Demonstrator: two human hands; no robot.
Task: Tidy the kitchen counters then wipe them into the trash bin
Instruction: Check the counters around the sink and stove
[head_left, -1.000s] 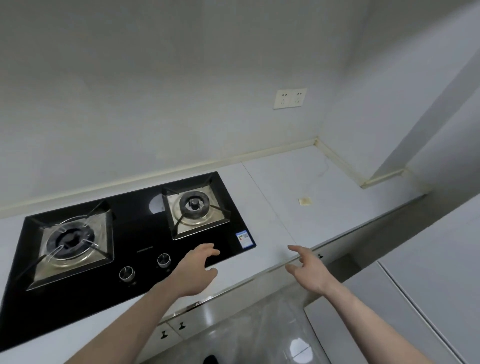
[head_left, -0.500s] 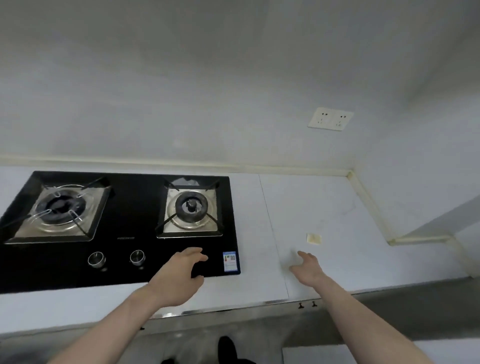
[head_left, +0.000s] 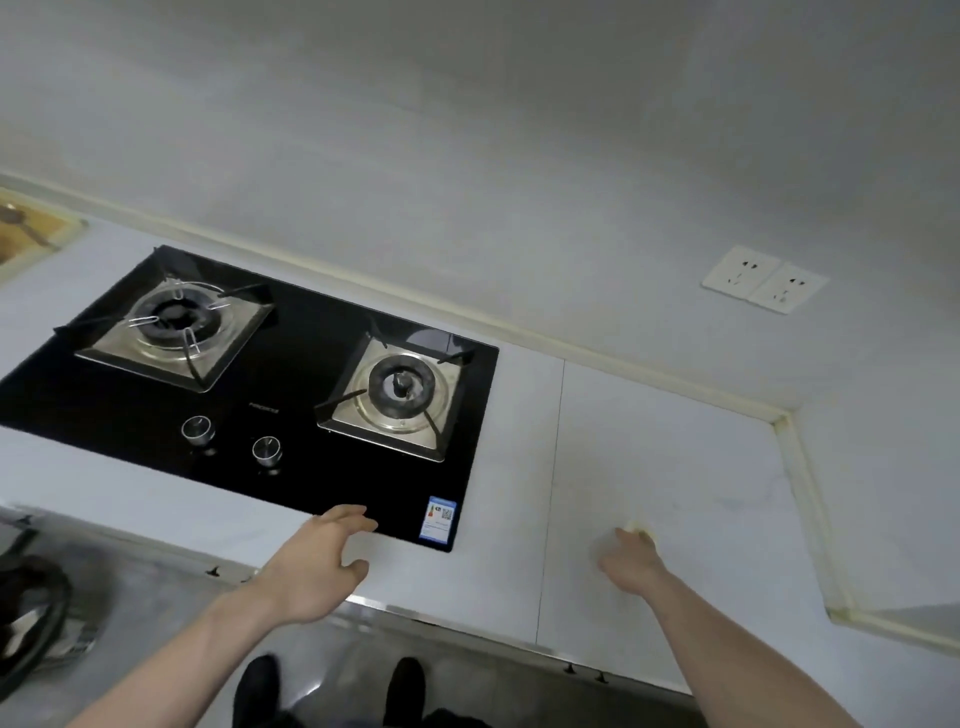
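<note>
A small pale yellow scrap (head_left: 643, 531) lies on the white counter (head_left: 675, 447), right of the black gas hob (head_left: 291, 467). My right hand (head_left: 629, 564) reaches over the counter with its fingertips on the scrap, which they mostly hide; I see no clear pinch. My left hand (head_left: 318, 564) hovers with spread, relaxed fingers over the counter's front edge, at the hob's near corner, and holds nothing.
A dark bin with a black liner (head_left: 26, 623) stands on the floor at the lower left. A wooden board (head_left: 28, 234) lies on the counter at the far left. A double wall socket (head_left: 763, 279) sits above the right counter. My shoes (head_left: 332, 691) are below the counter edge.
The view has swung left and closer to the counter. My right hand has moved forward from short of the scrap until its fingertips cover it. My left hand has stayed by the hob's corner.
</note>
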